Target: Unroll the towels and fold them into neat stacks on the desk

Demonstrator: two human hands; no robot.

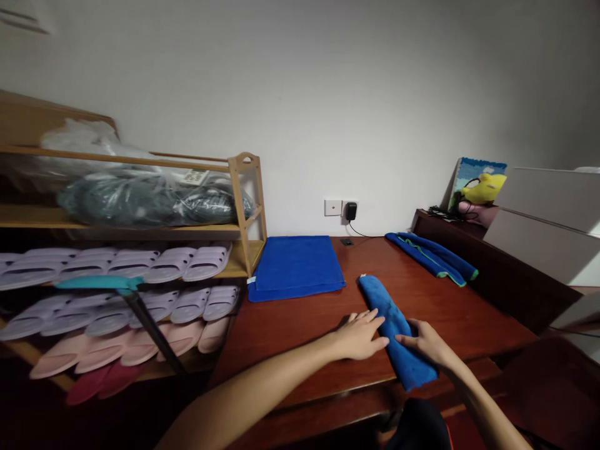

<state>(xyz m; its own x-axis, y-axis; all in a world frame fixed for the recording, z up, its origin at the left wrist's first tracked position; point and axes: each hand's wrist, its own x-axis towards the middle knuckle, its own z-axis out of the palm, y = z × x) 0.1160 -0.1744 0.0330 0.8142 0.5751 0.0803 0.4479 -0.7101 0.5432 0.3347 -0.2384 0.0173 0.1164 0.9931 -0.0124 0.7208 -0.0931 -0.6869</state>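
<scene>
A blue towel (pixel 396 331), folded into a long narrow strip, lies slantwise on the reddish-brown wooden table (pixel 295 350), its near end at the front edge. My left hand (pixel 360 335) rests flat at its left side, fingers stretched and thumb apart, the tips touching the towel's edge. On the opposite edge, my right hand (pixel 427 342) has its thumb over the towel; some of its fingers are hidden. A flat folded blue towel (pixel 300 265) with a white tag lies at the back left. Another blue towel with green edging (pixel 431 256) lies lengthwise at the back right.
To the left stands a wooden rack (pixel 247 206) holding lilac slippers (pixel 206 262), pink slippers (pixel 105 350) and plastic-wrapped dark goods (pixel 154 197). A black adapter (pixel 350 211) is plugged into the wall. White boxes (pixel 548 212) and a yellow plush toy (pixel 485 187) are at right.
</scene>
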